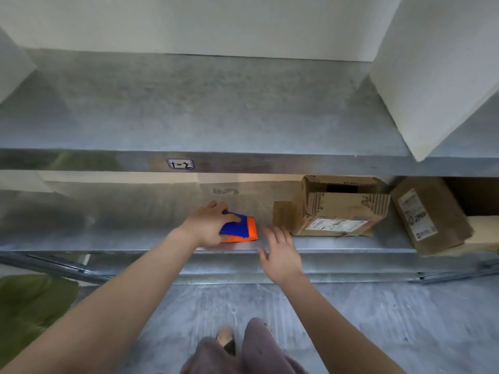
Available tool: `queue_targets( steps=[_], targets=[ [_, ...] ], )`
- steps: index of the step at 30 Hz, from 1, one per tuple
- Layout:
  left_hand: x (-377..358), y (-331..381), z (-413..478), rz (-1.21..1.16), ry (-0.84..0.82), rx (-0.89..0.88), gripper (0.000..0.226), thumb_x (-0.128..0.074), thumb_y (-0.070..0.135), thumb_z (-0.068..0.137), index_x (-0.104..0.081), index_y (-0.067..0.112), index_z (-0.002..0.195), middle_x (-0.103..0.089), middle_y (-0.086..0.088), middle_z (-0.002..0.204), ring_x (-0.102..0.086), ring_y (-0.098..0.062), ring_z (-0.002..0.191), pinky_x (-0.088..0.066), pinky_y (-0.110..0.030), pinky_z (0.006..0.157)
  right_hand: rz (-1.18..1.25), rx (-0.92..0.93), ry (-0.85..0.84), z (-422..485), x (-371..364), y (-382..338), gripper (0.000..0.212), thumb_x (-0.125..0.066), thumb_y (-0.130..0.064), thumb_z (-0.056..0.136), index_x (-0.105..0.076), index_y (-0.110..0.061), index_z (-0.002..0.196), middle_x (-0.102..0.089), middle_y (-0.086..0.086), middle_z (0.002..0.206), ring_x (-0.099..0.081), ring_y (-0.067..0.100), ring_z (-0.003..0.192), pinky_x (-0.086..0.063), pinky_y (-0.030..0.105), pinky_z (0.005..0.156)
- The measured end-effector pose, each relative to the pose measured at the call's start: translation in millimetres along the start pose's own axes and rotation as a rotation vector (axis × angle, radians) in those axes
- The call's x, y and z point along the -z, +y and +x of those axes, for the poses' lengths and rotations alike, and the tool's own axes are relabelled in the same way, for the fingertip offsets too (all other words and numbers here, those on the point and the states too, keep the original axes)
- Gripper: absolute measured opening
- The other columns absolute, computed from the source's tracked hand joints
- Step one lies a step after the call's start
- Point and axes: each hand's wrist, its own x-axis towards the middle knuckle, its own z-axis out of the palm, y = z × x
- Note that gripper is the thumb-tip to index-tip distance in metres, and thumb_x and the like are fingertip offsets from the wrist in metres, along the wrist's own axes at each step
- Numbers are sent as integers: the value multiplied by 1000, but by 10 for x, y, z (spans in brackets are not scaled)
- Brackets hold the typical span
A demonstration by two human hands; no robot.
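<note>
A small blue and orange packet [241,230] lies near the front edge of the lower metal shelf [108,233]. My left hand [209,224] grips it from the left, with the thumb across its blue top. My right hand [279,252] hovers just right of the packet at the shelf's front edge, fingers spread and holding nothing.
A torn cardboard box [337,209] stands on the lower shelf right of the packet, and a tilted brown box [429,214] further right. The upper shelf [202,109] carries a label [180,163] on its front lip and white boxes [437,66] at its sides. A green bag [29,306] lies on the floor at left.
</note>
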Motion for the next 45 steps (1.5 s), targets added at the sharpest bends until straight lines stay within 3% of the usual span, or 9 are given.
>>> queue_targets(
  steps=[8, 14, 21, 29, 36, 41, 45],
  targets=[
    [100, -440, -169, -91, -109, 72, 54, -65, 37, 83, -50, 34, 135, -49, -1, 117, -36, -19, 111, -32, -26, 85, 0, -42, -27, 83, 1, -37, 54, -41, -37, 100, -28, -23, 150, -28, 3, 156, -18, 25, 145, -24, 37, 117],
    [-27, -484, -267, -153, -41, 102, 50, -63, 31, 87, -52, 32, 135, -47, -2, 130, -39, -25, 115, -34, -28, 94, -3, -1, -31, 123, -24, -79, 53, -44, -33, 99, -30, -22, 149, -31, 4, 154, -19, 25, 145, -22, 36, 118],
    [3, -503, -251, -178, -88, 131, 51, -64, 32, 85, -51, 35, 135, -48, -1, 128, -44, -24, 114, -34, -27, 91, 13, 41, -41, 91, -62, -100, 53, -45, -31, 99, -31, -23, 149, -33, 2, 153, -20, 24, 144, -22, 35, 119],
    [88, -435, -452, -294, 61, 160, 52, -67, 31, 84, -52, 31, 133, -51, -1, 124, -48, -21, 112, -36, -26, 87, -93, 131, 47, 33, 7, -75, 58, -46, -40, 89, -44, -21, 144, -49, 10, 142, -35, 37, 138, -20, 49, 118],
    [430, -285, -537, -324, 53, 162, 58, -60, 47, 74, -51, 38, 131, -50, 6, 125, -50, -16, 113, -41, -30, 97, -55, 113, 72, 30, 215, -115, 56, -48, -40, 95, -36, -25, 147, -36, 7, 153, -22, 32, 144, -22, 41, 118],
    [667, -81, -509, -416, 40, 96, 71, -55, 59, 66, -56, 30, 130, -56, 3, 125, -51, -16, 114, -37, -27, 98, 9, 104, 121, -79, 321, -137, 57, -52, -41, 94, -39, -21, 146, -38, 7, 151, -24, 29, 143, -28, 40, 115],
    [762, 76, -482, -537, 53, 64, 55, -63, 44, 76, -59, 25, 127, -59, 9, 123, -53, -10, 111, -37, -14, 86, 60, 104, 192, -215, 400, -90, 55, -55, -43, 93, -46, -17, 140, -47, 7, 143, -31, 29, 139, -30, 38, 114]
  ],
)
